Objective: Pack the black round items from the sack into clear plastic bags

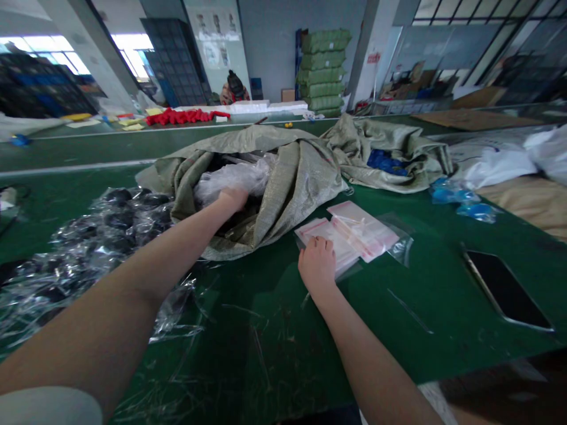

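Observation:
My left hand (234, 199) reaches into the mouth of a grey-green woven sack (296, 183). It rests against crumpled clear plastic (239, 177) inside, and its fingers are hidden there, so its grip does not show. My right hand (318, 262) lies on a stack of clear plastic bags (348, 251) with pinkish edges, fingers slightly bent and apart on top. A second stack of such bags (365, 230) overlaps it on the right. Left of the sack spreads a heap of dark items in clear wrapping (110, 230).
A smartphone (505, 286) lies on the green table (274, 330) at the right. Behind are another woven sack (363, 141) with blue contents, blue wrapped items (463, 198) and white bags (496, 156). Across the table, a person (234, 88) is near red items (186, 116).

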### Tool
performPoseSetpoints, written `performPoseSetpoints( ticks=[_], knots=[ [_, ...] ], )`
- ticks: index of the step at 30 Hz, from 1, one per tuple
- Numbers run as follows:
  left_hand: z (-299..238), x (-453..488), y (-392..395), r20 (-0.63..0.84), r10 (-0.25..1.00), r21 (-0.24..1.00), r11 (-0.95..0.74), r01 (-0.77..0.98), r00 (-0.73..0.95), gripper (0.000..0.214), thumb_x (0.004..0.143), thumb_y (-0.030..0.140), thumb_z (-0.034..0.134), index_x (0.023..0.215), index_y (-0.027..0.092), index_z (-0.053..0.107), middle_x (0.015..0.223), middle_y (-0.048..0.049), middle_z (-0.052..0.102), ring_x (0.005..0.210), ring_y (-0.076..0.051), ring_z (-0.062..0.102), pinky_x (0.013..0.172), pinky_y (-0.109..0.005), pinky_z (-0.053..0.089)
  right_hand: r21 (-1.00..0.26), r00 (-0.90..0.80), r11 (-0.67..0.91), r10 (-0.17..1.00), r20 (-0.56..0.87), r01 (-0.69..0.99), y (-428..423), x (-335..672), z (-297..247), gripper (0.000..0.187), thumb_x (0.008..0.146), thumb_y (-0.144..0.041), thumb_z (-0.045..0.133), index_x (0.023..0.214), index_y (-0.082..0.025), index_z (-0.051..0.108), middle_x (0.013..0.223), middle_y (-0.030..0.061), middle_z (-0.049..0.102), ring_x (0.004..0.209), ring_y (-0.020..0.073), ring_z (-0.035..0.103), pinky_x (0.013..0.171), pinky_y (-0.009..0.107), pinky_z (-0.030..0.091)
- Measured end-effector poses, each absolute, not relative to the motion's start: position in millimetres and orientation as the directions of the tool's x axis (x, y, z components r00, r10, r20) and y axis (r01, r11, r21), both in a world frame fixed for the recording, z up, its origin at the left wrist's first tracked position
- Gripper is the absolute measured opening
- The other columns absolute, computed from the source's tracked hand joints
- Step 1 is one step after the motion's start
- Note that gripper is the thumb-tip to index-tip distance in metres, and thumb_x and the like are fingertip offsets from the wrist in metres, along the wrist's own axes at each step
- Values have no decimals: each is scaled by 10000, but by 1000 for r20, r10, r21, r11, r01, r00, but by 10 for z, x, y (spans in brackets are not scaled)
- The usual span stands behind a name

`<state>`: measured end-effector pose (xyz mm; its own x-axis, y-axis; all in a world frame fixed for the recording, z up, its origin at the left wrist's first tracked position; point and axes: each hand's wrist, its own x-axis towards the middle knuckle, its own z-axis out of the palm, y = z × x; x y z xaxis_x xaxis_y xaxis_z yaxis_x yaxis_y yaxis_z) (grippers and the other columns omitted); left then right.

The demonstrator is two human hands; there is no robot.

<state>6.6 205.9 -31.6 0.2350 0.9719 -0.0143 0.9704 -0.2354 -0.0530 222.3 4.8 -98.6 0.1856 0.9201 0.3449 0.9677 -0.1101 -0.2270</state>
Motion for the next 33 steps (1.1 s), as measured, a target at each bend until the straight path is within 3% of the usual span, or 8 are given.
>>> performPoseSetpoints(
  ticks=[4,10,12,15,18,23,28,33],
  knots=[
    [-340,116,1835,-4,977,-123,-211,970,212,294,927,240,531,1026,1,670,1104,-213,669,1065,-316,618,917,-412,445,-173,239,-197,932,271,965,53,2281,-971,278,908,-156,443,1074,-66,647,1087,226,611,1020,320,538,786,398,448],
    [-15,179,1606,96,985,-76,-139,987,146,451,858,399,570,1095,29,671,1093,-252,673,1010,-369,644,828,-426,497,-168,220,-184,947,235,968,78,2337,-967,297,931,-175,416,1044,-81,675,1069,208,625,1008,308,557,773,390,460],
    [164,175,1373,210,955,-2,-214,977,210,471,860,463,532,1122,101,681,1060,-194,699,988,-339,657,837,-418,503,-170,226,-188,945,236,967,87,2349,-976,303,935,-183,415,1045,-81,678,1065,208,631,1015,308,557,777,386,459],
    [287,172,793,328,822,98,-520,848,466,500,853,477,536,1238,175,634,1133,-104,698,1002,-258,659,898,-366,501,-171,227,-189,944,238,967,94,2371,-973,314,928,-150,400,1030,-78,688,1053,210,641,1015,306,564,782,380,453],
    [48,202,167,203,700,186,-714,675,685,477,848,461,564,1231,187,642,1154,-73,700,1002,-216,667,910,-314,508,-201,240,-189,932,270,961,93,2396,-930,323,931,-149,387,1001,-77,695,1030,207,653,1001,312,574,782,386,446],
    [-666,265,-236,39,809,197,-582,789,587,459,850,395,576,1266,207,628,1229,-101,669,968,-255,693,823,-345,544,-412,217,-7,858,465,911,91,2403,-822,353,963,-209,350,939,-88,681,986,188,673,968,278,592,866,399,442],
    [-664,258,-74,147,869,502,-478,721,473,539,798,525,649,1206,171,664,1175,-122,697,1002,-276,670,866,-369,515,-700,176,389,789,589,599,11,2252,-793,365,980,-321,356,972,-158,682,1002,121,702,990,226,625,918,377,470],
    [-402,295,63,281,886,782,-434,447,370,381,812,481,662,1034,177,718,983,-53,744,879,-196,667,799,-302,499,-785,71,465,841,536,408,-139,1986,-764,342,965,-363,407,998,-176,692,1057,104,696,1027,212,631,952,373,478]
  ],
)
